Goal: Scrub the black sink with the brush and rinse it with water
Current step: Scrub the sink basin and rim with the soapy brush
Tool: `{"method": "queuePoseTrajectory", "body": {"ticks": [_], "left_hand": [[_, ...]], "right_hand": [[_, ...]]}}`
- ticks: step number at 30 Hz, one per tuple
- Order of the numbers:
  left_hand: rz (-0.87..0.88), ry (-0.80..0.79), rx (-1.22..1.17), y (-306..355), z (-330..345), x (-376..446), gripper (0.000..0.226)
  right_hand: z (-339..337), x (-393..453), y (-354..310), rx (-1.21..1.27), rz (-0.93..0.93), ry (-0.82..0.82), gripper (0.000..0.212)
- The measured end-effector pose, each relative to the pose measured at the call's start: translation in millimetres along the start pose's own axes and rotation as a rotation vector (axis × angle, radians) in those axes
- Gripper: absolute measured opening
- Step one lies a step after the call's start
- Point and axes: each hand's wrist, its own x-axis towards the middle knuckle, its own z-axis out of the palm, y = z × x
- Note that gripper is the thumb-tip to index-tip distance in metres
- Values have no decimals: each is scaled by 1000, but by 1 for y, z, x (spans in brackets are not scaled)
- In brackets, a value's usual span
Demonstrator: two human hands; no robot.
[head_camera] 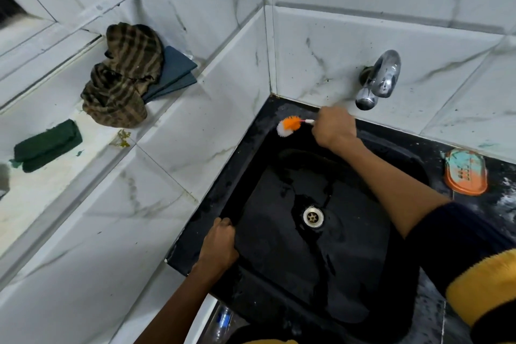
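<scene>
1. Right hand (333, 127) clamped around the handle of the brush (289, 126). The orange-and-white bristle head sticks out to the hand's left and touches the far-left corner of the rim of the black sink (349, 274).
2. Left hand (220, 243) fingers curled over the sink's near-left rim edge, gripping it; looks like bracing. It holds no tool.
3. Tap (377, 79) is on the wall just above and to the right of the right hand. No water stream visible from the spout, so the rinse looks not started, or paused.
4. Basin floor below the right hand is glossy with wet patches around the drain (313, 216), which lies between the two hands. No foam clearly visible; can't tell whether the basin has been scrubbed.
5. Whitish residue shows on the rim near the brush head and on the black counter to the right of the right forearm, so the rim and surround still look dirty.
6. Progress judgement: scrubbing stage, working the back rim corner. Likely left: rest of rim, basin walls, then the full rinse.
7. Off-task: orange soap dish (465, 172) right of the right forearm; on the ledge well left of both hands, a striped cloth (122, 75) and a green scrub pad (47, 145).
</scene>
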Motion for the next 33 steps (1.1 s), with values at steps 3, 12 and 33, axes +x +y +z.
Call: {"method": "queuePoseTrajectory", "body": {"ticks": [3,12,33], "left_hand": [[16,13,-14,-2,3,0,18],[23,30,-9,-7,7,1,17],[42,57,-52,-18,19,2,20]], "right_hand": [[10,-37,-18,56,-48,-39,21],[100,-167,-17,551,245,-22,32],[143,-144,14,326,-40,-328,13]]}}
